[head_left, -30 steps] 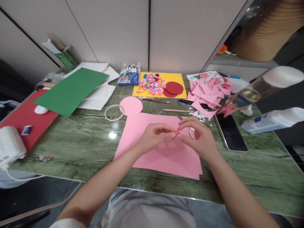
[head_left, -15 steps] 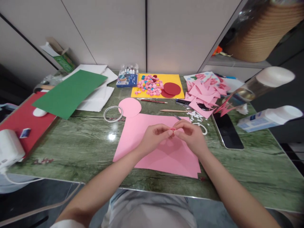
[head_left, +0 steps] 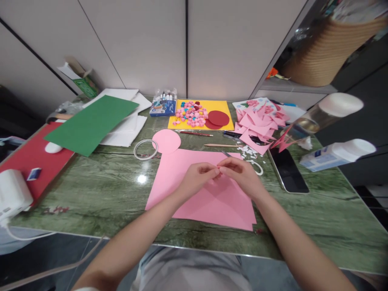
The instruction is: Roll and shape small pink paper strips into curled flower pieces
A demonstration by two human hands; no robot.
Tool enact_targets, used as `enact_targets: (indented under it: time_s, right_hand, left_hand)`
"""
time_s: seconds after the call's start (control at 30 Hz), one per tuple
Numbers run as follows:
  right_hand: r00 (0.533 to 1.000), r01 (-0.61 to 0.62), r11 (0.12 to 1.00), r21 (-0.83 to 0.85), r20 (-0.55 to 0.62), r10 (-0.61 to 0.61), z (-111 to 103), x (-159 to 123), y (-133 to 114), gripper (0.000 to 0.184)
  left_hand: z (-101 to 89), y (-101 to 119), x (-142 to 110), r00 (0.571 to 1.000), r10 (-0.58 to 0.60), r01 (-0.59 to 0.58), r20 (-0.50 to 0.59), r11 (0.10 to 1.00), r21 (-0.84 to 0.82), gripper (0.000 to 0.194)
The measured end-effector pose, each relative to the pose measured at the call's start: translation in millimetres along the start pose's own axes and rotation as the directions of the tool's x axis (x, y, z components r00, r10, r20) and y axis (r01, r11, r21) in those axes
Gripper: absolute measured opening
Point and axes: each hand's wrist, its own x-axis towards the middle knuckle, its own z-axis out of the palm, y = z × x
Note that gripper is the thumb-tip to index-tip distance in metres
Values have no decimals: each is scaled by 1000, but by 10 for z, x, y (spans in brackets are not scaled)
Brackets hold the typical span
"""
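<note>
My left hand (head_left: 200,176) and my right hand (head_left: 241,173) meet fingertip to fingertip above a pink paper sheet (head_left: 188,206). Both are closed in a pinch on a small piece of pink paper (head_left: 218,166), mostly hidden by the fingers. Beyond the sheet's upper left corner lies a pink paper circle (head_left: 166,141), with a white ring (head_left: 135,150) overlapping its edge. Close to my right hand rests a pair of scissors with a white handle (head_left: 258,169), partly covered by that hand.
Pink and coloured paper balls (head_left: 192,115) and dark red circles (head_left: 218,118) lie on a yellow sheet (head_left: 228,107). Pink paper scraps (head_left: 257,123), a phone (head_left: 289,171) and a white bottle (head_left: 336,155) are rightward. Green paper (head_left: 93,123) and a white charger (head_left: 13,192) are leftward.
The small pink piece shows less now, as my fingertips have closed further around it. The whole view has shifted slightly; the things on the table keep their places.
</note>
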Motion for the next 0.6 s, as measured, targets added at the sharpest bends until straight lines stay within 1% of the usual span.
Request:
enact_targets:
  time_s: [0.1, 0.2, 0.3, 0.4, 0.5, 0.57, 0.6]
  right_hand:
    - [996, 49, 998, -41, -76, -52, 39, 1, 27, 16]
    - [980, 131, 989, -74, -143, -141, 85, -8, 61, 14]
    - [968, 182, 978, -104, -156, -197, 121, -5, 97, 11]
    - [968, 197, 977, -81, -141, -207, 136, 22, 141, 14]
    - [963, 228, 971, -78, -132, -236, 140, 40, 185, 16]
    - [935, 281, 949, -143, -183, -304, 147, 26, 216, 16]
    - [908, 319, 927, -198, -217, -359, 153, 12, 234, 15]
  left_hand:
    - [16, -16, -9, 998, 36, -34, -44, 999, 37, 20]
    - [31, -25, -19, 994, 86, -81, -65, 994, 77, 20]
    - [29, -35, -16, 991, 114, -106, -72, 989, 105, 20]
    - [14, -42, -4, 988, 129, -121, -81, 988, 93, 20]
    - [9, -44, -10, 980, 168, -157, -104, 982, 101, 19]
    - [20, -46, -32, 967, 221, -205, -125, 970, 132, 17]
    - [30, -49, -46, 957, 260, -240, -128, 959, 151, 16]
